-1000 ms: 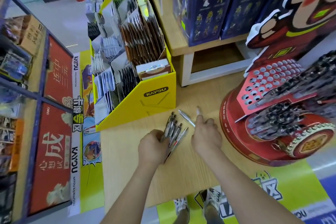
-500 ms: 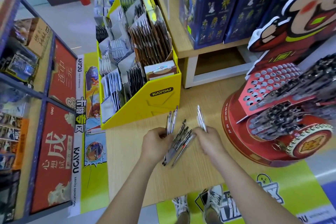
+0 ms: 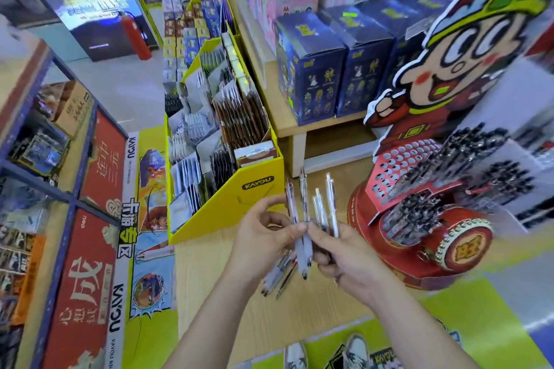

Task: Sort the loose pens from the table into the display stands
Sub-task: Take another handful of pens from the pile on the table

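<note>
Obs.: we see both hands raised above the wooden table (image 3: 299, 320), meeting at one bundle of loose pens (image 3: 303, 201). The left hand (image 3: 260, 237) pinches the bundle between thumb and fingers. The right hand (image 3: 344, 255) has its fingers curled round the white pens on its side. The pens stand roughly upright and fan out at the top, with the lower ends hanging below the left hand. The frame is blurred, so we cannot count the pens.

The red display stand (image 3: 398, 255) sits on the table just right of the hands. Its tiers hold dark-capped racked pens (image 3: 416, 216), and the upper perforated panel (image 3: 398, 159) shows open holes. A yellow card box (image 3: 239, 198) stands behind the left hand.
</note>
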`<action>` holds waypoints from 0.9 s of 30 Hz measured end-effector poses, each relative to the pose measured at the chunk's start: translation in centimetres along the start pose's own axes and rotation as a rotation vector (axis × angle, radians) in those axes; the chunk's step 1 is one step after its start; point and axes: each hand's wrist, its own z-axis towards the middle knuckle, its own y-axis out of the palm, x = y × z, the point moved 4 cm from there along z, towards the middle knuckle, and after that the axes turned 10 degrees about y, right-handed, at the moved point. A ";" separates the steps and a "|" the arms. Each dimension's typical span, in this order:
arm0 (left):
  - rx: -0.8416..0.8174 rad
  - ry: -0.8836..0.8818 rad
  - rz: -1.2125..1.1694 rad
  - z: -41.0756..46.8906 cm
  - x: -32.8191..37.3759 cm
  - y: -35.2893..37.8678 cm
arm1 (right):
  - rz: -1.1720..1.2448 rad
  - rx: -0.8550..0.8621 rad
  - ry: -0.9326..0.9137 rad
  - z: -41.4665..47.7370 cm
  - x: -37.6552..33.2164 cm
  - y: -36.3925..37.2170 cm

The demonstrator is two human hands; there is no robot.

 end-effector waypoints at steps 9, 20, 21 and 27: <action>0.060 0.066 -0.295 1.1 4.3 1.8 | -0.129 -0.031 -0.097 -4.4 -3.5 -0.1; -0.029 0.165 -0.079 1.8 6.7 4.7 | -0.275 0.279 -0.304 -7.6 -4.8 -4.3; -0.047 0.175 -0.070 1.8 6.8 5.1 | -0.274 0.299 -0.309 -7.8 -4.7 -4.8; 0.041 0.290 0.001 4.2 8.2 6.2 | -0.170 0.494 -0.320 -8.9 -4.2 -9.2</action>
